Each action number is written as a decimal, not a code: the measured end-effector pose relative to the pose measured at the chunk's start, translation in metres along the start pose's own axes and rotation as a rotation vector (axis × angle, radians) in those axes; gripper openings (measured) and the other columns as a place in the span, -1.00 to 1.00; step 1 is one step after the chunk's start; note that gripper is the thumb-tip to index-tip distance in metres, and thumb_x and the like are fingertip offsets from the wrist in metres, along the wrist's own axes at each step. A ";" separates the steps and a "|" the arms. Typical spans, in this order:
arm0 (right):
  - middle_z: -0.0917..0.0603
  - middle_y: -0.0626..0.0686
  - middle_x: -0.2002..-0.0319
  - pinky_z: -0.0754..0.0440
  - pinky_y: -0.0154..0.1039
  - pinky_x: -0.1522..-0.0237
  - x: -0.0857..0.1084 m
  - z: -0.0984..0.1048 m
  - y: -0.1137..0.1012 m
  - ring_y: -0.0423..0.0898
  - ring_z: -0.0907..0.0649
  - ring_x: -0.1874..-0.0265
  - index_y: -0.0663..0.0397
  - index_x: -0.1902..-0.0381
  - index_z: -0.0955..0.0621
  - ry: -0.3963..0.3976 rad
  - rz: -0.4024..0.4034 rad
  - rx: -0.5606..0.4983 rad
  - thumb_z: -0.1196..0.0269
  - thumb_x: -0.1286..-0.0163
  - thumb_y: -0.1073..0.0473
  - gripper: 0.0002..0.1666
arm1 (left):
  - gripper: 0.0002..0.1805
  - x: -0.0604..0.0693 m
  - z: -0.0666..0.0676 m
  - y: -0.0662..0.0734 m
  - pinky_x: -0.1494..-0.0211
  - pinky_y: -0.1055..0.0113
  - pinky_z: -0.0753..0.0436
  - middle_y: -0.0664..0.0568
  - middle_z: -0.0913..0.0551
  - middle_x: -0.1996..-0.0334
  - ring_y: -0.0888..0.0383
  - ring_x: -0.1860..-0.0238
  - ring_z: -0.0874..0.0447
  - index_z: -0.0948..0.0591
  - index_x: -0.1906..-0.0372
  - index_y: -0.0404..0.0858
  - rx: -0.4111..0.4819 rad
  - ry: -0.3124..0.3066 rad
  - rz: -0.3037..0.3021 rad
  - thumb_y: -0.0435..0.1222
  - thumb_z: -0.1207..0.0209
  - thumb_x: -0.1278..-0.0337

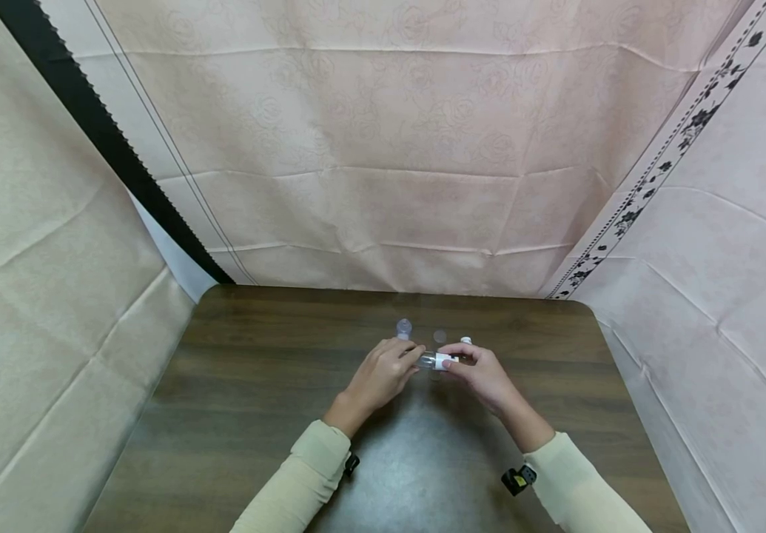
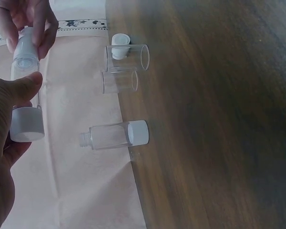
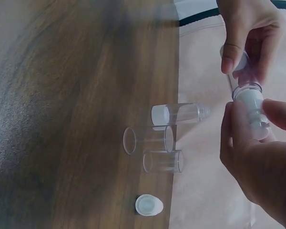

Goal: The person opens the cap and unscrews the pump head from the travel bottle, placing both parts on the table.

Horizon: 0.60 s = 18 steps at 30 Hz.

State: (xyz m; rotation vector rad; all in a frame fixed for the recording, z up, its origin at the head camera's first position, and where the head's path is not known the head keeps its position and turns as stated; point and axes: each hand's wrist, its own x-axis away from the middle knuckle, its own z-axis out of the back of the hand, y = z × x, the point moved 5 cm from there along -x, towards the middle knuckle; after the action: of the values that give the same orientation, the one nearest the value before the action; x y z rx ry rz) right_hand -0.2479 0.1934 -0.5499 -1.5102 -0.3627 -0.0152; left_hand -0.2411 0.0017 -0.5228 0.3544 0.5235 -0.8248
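Over the table, my left hand point(image 1: 383, 370) grips a small clear bottle point(image 2: 25, 71) by its lower body, near its white base point(image 2: 27, 125). The bottle lies roughly sideways in the air. At its other end, my right hand point(image 1: 482, 374) pinches the white pump top point(image 3: 251, 102) between thumb and fingers. The pump top sits at the bottle's neck; whether it is fully seated I cannot tell. Fingers of both hands hide parts of the bottle in the head view.
Beyond my hands a second clear bottle point(image 2: 109, 136) with a white base stands upright, its neck uncovered. Beside it stand a wider clear cap point(image 2: 136, 57), a smaller clear cap point(image 2: 120, 82) and another white top point(image 3: 149, 205). Cloth point(image 1: 389, 148) hangs behind the wooden table point(image 1: 256, 414).
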 end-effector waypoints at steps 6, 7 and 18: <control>-0.66 0.22 -0.09 -0.76 -0.20 0.08 0.003 0.000 -0.004 -0.08 -0.72 0.11 0.25 -0.11 -0.68 0.065 0.097 0.143 -0.38 -0.41 0.27 -0.65 | -0.57 0.001 0.000 -0.002 -0.05 0.28 -0.72 -0.01 -0.78 0.05 0.12 0.03 -0.74 -0.75 -0.10 -0.25 0.028 0.017 0.005 -0.28 -0.52 -0.09; -0.67 0.21 -0.08 -0.76 -0.22 0.10 0.003 0.000 -0.004 -0.09 -0.71 0.12 0.22 -0.09 -0.69 0.073 0.121 0.167 -0.39 -0.40 0.26 -0.66 | -0.57 0.001 0.000 -0.002 -0.04 0.28 -0.72 -0.01 -0.78 0.05 0.13 0.03 -0.74 -0.75 -0.09 -0.25 0.032 0.022 0.005 -0.28 -0.52 -0.08; -0.67 0.16 -0.11 -0.67 -0.38 -0.08 0.009 -0.005 -0.010 0.03 -0.63 -0.12 0.16 -0.02 -0.72 0.115 0.357 0.292 -0.40 -0.34 0.38 -0.71 | -0.60 0.003 0.001 -0.005 -0.04 0.26 -0.71 -0.01 -0.77 0.03 0.12 0.02 -0.73 -0.74 -0.12 -0.25 0.039 0.029 0.010 -0.23 -0.46 -0.19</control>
State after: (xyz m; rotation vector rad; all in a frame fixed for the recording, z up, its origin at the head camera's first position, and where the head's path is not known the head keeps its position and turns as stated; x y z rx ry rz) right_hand -0.2408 0.1895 -0.5377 -1.2593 0.0021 0.2238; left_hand -0.2432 -0.0036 -0.5243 0.4050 0.5328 -0.8216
